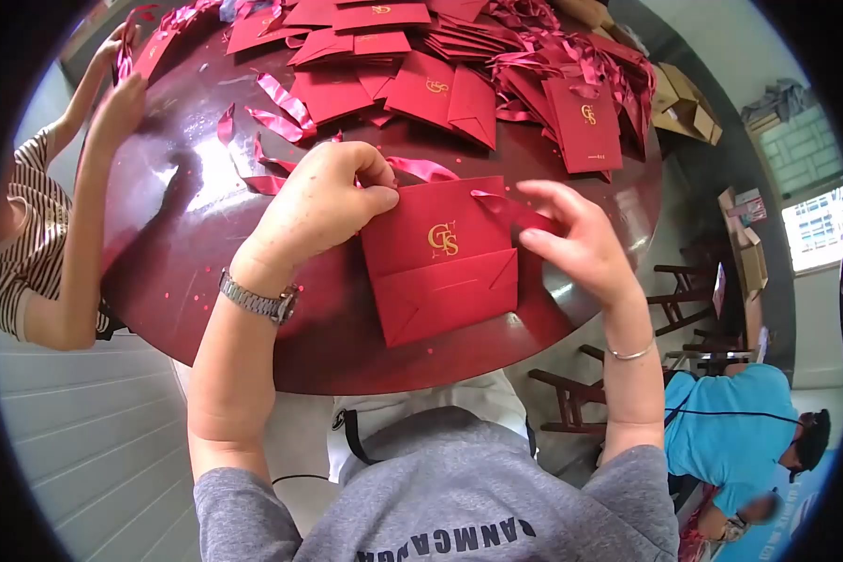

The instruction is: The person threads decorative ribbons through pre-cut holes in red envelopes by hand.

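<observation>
A red paper bag [445,258] with a gold logo lies flat near the front edge of the round table, its lower part folded. My left hand [347,187] pinches the bag's top left corner, by a pink-red ribbon [423,169]. Beside the top right corner is my right hand [571,234], fingers curled around a ribbon end [496,201] that reaches over the bag. Loose ribbons [286,117] lie behind my left hand.
Stacks of red bags [375,75] with ribbons cover the back of the glossy table [347,370]. At the left, a person in a striped shirt [47,206] handles ribbons. A person in blue [731,421], wooden stools [571,398] and cartons [684,103] are at the right.
</observation>
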The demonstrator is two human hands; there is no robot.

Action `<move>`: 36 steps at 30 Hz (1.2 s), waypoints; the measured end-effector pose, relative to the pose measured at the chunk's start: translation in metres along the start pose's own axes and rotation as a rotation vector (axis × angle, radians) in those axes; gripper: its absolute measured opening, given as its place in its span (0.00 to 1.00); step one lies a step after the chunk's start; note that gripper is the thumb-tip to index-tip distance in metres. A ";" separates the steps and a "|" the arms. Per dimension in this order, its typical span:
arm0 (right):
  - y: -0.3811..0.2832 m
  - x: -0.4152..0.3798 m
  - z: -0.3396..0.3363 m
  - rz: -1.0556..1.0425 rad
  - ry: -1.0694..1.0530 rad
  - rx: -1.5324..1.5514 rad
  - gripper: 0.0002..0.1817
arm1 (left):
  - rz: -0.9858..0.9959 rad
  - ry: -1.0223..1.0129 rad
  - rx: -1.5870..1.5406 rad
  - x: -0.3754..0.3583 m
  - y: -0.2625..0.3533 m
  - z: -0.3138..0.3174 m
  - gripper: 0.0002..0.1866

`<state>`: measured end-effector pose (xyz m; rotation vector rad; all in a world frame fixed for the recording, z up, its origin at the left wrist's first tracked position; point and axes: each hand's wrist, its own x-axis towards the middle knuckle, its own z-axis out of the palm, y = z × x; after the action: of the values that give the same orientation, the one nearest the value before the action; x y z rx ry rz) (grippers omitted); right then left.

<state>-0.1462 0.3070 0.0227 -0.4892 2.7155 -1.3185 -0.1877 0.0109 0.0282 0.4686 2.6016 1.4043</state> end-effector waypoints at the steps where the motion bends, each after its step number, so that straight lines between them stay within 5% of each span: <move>1: 0.001 -0.008 -0.009 0.072 -0.023 0.084 0.26 | 0.003 0.029 0.016 0.000 -0.001 0.001 0.10; 6: 0.023 -0.047 -0.035 0.217 0.038 0.382 0.25 | 0.006 0.079 0.156 0.002 -0.004 0.007 0.10; 13: 0.013 -0.074 -0.033 0.171 0.117 0.387 0.22 | -0.046 0.044 0.168 0.002 -0.005 0.013 0.10; 17: 0.026 -0.090 -0.033 0.035 0.058 0.574 0.23 | -0.039 0.019 0.109 0.004 -0.011 0.012 0.10; 20: 0.017 -0.081 -0.018 -0.383 0.070 0.900 0.28 | 0.010 0.003 0.051 0.004 -0.014 0.014 0.09; 23: -0.015 -0.077 -0.010 -0.379 0.088 0.954 0.30 | -0.052 -0.074 0.031 0.005 -0.014 0.014 0.09; 29: -0.043 -0.058 0.005 -0.395 0.226 0.616 0.10 | -0.004 -0.058 0.009 0.005 -0.018 0.016 0.09; 31: -0.063 -0.037 0.010 -0.480 0.412 -0.187 0.07 | 0.005 -0.048 -0.002 0.005 -0.018 0.016 0.09; 36: -0.042 0.034 0.053 -0.545 0.200 -0.335 0.04 | 0.068 -0.006 -0.065 -0.001 -0.009 0.019 0.08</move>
<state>-0.1568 0.2319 0.0247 -1.2663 3.1203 -1.0321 -0.1838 0.0206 0.0103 0.5559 2.5492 1.5016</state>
